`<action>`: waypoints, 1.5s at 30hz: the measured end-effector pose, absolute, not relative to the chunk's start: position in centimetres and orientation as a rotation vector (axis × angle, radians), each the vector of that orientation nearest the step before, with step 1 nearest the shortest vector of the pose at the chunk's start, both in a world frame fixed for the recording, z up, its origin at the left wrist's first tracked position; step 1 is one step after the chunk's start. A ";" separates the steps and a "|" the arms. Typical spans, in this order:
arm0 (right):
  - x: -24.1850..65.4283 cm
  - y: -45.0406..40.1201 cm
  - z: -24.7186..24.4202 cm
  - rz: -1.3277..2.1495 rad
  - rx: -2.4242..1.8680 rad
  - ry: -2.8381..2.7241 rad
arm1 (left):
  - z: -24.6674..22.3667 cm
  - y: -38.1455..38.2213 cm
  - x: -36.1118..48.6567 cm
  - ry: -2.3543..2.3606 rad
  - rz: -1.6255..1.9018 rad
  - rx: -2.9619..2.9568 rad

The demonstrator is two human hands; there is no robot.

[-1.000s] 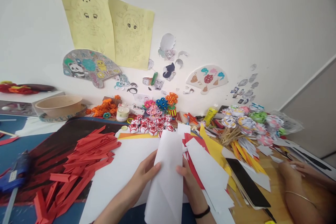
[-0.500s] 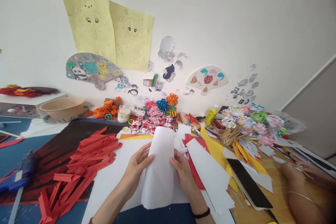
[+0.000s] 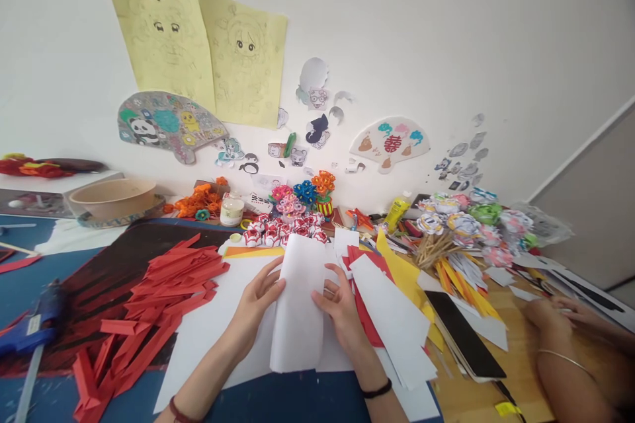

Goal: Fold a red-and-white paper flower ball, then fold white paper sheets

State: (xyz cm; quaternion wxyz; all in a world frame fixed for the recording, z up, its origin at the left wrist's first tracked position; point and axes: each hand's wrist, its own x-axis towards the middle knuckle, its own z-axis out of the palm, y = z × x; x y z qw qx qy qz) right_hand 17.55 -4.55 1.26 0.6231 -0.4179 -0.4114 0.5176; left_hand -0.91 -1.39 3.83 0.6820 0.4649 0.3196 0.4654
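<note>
A folded sheet of white paper point(image 3: 298, 317) stands lengthwise in front of me, above other white sheets point(image 3: 208, 337). Its left edge is pinched by my left hand point(image 3: 255, 307), thumb in front and fingers behind. On the opposite edge, my right hand point(image 3: 342, 310) lays its thumb on the paper's face, its index finger raised and curved beside the edge. Just left of the sheets lies a heap of folded red paper strips point(image 3: 169, 297). Red paper point(image 3: 364, 317) and cut white pieces point(image 3: 391, 324) lie to the right.
A blue glue gun point(image 3: 37, 324) lies far left. Red-and-white paper flowers point(image 3: 282, 230) sit behind the paper. A black phone point(image 3: 464, 337) rests on a notebook at right. Another person's hand and forearm point(image 3: 560, 337) are at the right edge. A round bowl point(image 3: 112, 198) stands back left.
My right thumb has moved inward and lower on the paper, and the right fingers have spread. The paper's bottom edge looks narrower and higher. The view has shifted slightly.
</note>
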 end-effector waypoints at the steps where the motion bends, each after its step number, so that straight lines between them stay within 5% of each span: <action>1: 17.6 -4.5 1.2 1.162 -0.964 -0.936 | 3.7 -1.4 -1.0 0.709 1.020 1.053; 13: 17.0 -4.8 1.7 1.178 -0.878 -1.044 | 2.6 -0.6 -1.3 0.618 0.841 0.970; 34: 17.7 -4.1 0.4 1.168 -1.020 -1.095 | 3.9 1.3 -1.9 0.920 1.020 1.397; 40: 18.4 -3.8 0.5 1.055 -1.001 -1.010 | 5.1 0.1 -2.2 0.734 0.757 1.604; 45: 18.4 -3.9 0.6 1.088 -1.032 -1.015 | 4.5 -0.2 -2.8 1.042 1.248 2.229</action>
